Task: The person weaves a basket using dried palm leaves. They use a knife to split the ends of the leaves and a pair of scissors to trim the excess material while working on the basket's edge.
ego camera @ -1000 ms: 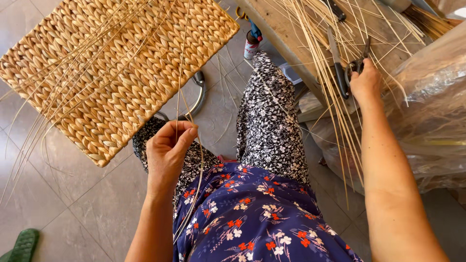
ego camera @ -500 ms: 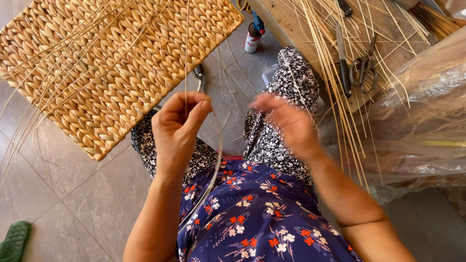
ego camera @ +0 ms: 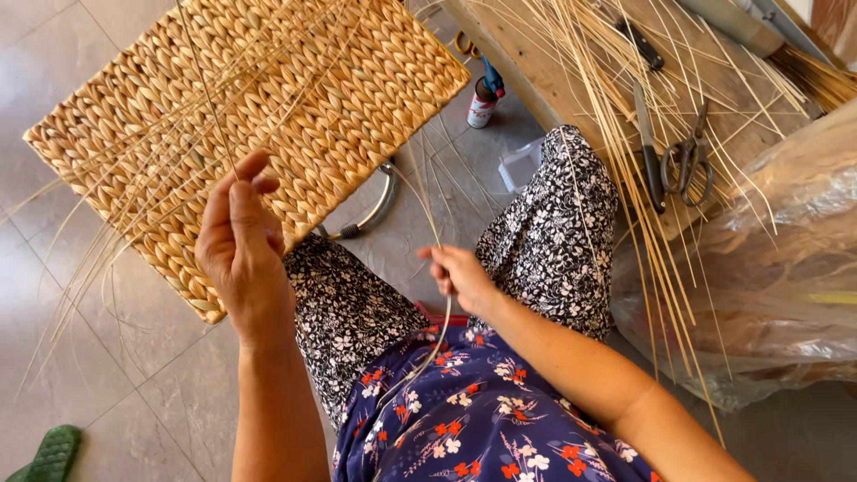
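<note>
Between your knees the tiled floor (ego camera: pixel 402 241) lies open. The woven mat (ego camera: pixel 250 116) blocks your left; loose straw stalks (ego camera: pixel 625 134), scissors (ego camera: pixel 686 161) and a plastic bag (ego camera: pixel 759 286) crowd your right.

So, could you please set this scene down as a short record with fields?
Left hand: raised, pinching a thin straw strand
Right hand: lower, pinching a strand above the lap
Mat: woven, on the tiled floor
Bench: wooden, bearing loose straw, scissors and a knife
Floor items: spray can, green slipper
Far right: plastic-wrapped bundle
</note>
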